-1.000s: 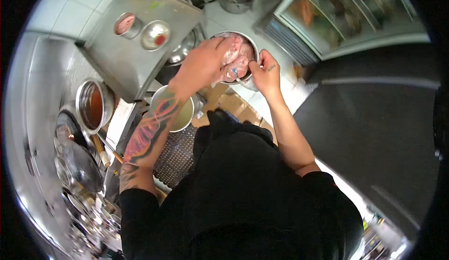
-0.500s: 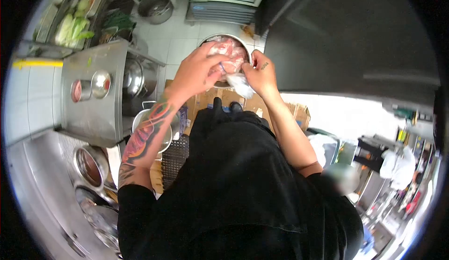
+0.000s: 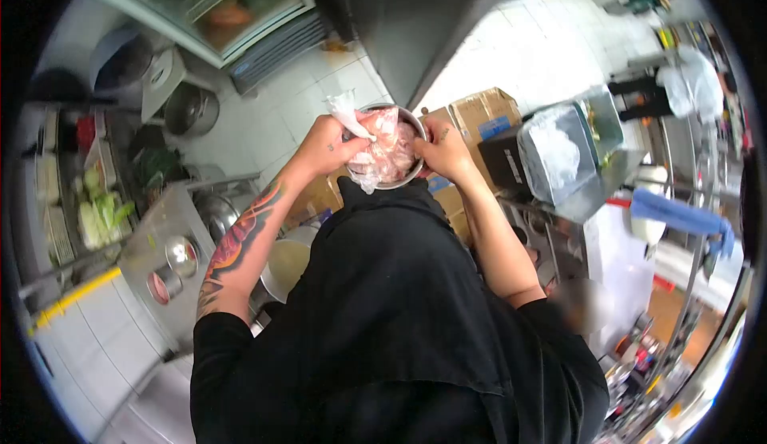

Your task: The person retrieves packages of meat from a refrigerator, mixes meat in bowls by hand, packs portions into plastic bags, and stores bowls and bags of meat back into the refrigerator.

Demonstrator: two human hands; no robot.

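A round metal pot point(image 3: 413, 174) is held up in front of my body, with raw meat in a clear plastic bag point(image 3: 382, 144) inside it. The bag's twisted white end sticks up at the upper left of the pot. My left hand point(image 3: 329, 145) is closed around the pot's left side, its fingers partly hidden behind the rim and bag. On the right, my right hand point(image 3: 441, 148) grips the rim, thumb on the inner side.
Cardboard boxes point(image 3: 482, 114) lie beyond my right hand, beside a grey bin point(image 3: 551, 156). A steel table point(image 3: 172, 228) with small bowls stands at left, a glass-door fridge point(image 3: 232, 13) at upper left. Another person point(image 3: 687, 85) stands at far right.
The view has swung to the right, bringing the bin and boxes into view. My left hand has shifted from over the bag to the pot's left side, and the bag's end now points up left.
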